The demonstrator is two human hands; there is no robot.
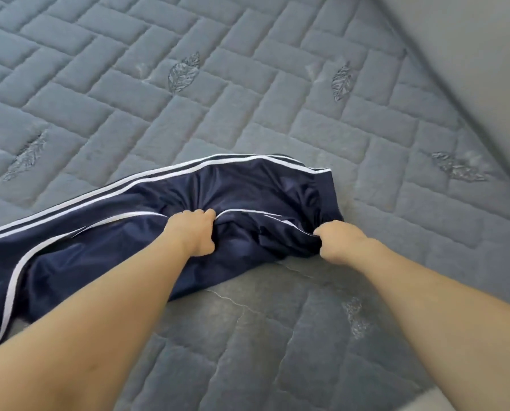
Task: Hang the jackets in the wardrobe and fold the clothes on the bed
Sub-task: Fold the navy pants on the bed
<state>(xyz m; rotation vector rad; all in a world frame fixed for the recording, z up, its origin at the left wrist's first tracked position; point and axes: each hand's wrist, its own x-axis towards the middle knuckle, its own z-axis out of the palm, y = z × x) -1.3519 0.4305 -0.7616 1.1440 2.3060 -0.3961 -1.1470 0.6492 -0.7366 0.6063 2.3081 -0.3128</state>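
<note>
A pair of dark blue track pants (105, 229) with white stripes down the side lies on the bed (248, 93). The pants stretch from the middle of the bed out to the left and off the edge of the view. The waist end is at the right, near the middle of the bed.

Two bare arms reach out from the near side. The left hand (193, 232) has its fingers curled tight, and its grip bunches up a fistful of the blue cloth near the middle of the pants. The cloth puckers into folds around this hand. The right hand (341, 240) is just to the right, at the near corner of the waist end. Its fingers are curled too, and its grip pinches the edge of the cloth there.

The bed has a grey quilted cover with a brick pattern and small stitched leaves (184, 73) here and there. A pale wall (467, 37) stands at the far right.
</note>
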